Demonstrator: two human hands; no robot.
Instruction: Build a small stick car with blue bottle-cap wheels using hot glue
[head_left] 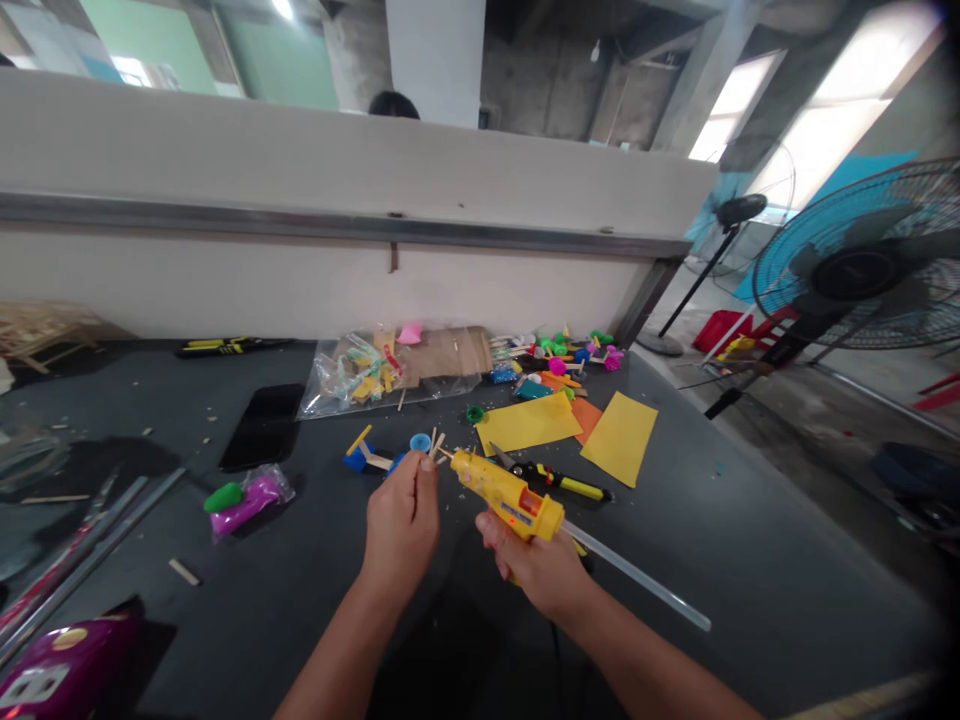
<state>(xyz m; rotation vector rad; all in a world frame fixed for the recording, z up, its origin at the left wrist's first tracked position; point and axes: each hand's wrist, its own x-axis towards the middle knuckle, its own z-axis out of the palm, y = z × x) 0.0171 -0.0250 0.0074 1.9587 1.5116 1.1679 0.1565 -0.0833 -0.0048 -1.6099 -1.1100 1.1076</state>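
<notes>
The right hand [538, 572] wraps the grip of a yellow glue gun [499, 488], whose long axis slants up and leftward, nozzle at the small sticks [437, 443] pinched in the left hand [405, 512]; whether tip and sticks touch cannot be told. A clear glue rod [637, 576] trails from the gun's rear. Nothing stands between. Beyond, on the tabletop [289, 570], lie a blue cup [420, 441], cutters [566, 483] and yellow sheets [532, 424].

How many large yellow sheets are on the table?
2: one yellow sheet just beyond the glue gun, the other farther right, with an orange sheet showing between them. Others could be hidden underneath.
</notes>
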